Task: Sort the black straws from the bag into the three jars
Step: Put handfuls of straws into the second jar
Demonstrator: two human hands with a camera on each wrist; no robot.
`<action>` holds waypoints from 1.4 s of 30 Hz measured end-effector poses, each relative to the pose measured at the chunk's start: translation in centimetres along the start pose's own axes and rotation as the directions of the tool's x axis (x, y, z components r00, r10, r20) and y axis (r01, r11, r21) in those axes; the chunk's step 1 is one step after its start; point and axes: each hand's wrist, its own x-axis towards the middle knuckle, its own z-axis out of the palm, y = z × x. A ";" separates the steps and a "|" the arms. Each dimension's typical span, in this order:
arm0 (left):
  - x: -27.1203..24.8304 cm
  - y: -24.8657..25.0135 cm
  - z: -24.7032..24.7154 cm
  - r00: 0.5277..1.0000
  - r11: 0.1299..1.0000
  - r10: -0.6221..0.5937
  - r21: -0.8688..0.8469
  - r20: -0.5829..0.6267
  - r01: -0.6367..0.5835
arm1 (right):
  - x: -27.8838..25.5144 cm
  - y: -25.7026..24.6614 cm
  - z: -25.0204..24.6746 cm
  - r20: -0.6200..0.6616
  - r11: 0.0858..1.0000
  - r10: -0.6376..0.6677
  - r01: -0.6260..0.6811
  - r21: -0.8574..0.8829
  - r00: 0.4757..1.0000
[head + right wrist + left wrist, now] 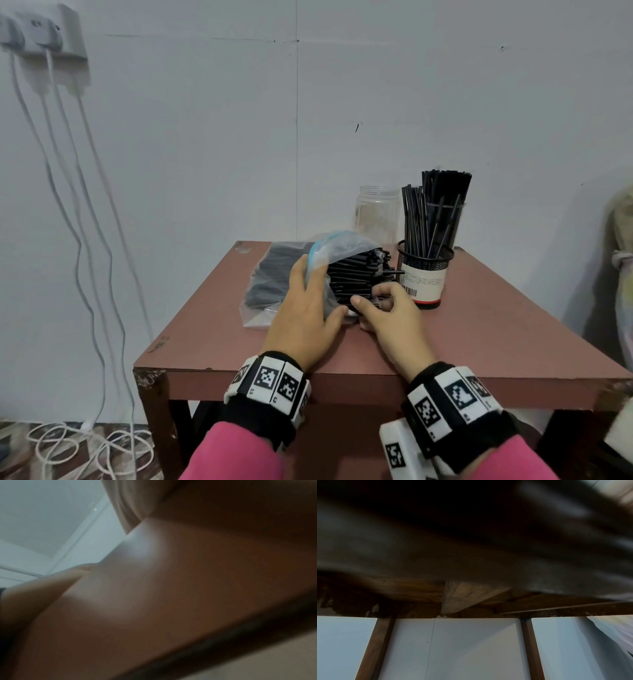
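Observation:
In the head view a clear plastic bag [274, 274] with a blue zip edge lies on the reddish table [496, 335], and a thick bundle of black straws [352, 277] sticks out of its mouth to the right. My left hand [318, 291] grips the bag at its mouth, fingers over the top and thumb below. At the bundle's near end my right hand [368, 298] pinches several straws between thumb and curled fingers. Behind stand an empty clear jar [376, 212], a white-labelled container with a black mesh rim [424, 284] holding straws, and a clear jar [448, 212] with more straws. Both wrist views are dark and blurred.
The table stands against a white wall. Its near edge [342, 380] runs just in front of my wrists. White cables [85, 274] hang from a wall socket at the left and coil on the floor. Some pale cloth [621, 274] sits at the far right.

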 end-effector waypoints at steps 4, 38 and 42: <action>-0.1 0.1 -0.1 0.998 0.978 0.067 0.197 -0.016 -0.062 | -0.1 0.1 -0.2 -0.009 0.998 -0.058 0.058 0.011 0.998; 0.2 -0.7 0.5 0.994 0.981 -0.009 0.193 0.110 -0.013 | -1.0 0.7 -1.5 -0.194 0.984 -0.093 0.120 0.133 0.977; 0.2 -1.0 0.7 0.996 0.977 0.001 0.213 0.092 -0.021 | -1.3 -0.1 -1.4 -0.045 0.956 -0.093 0.102 0.277 0.995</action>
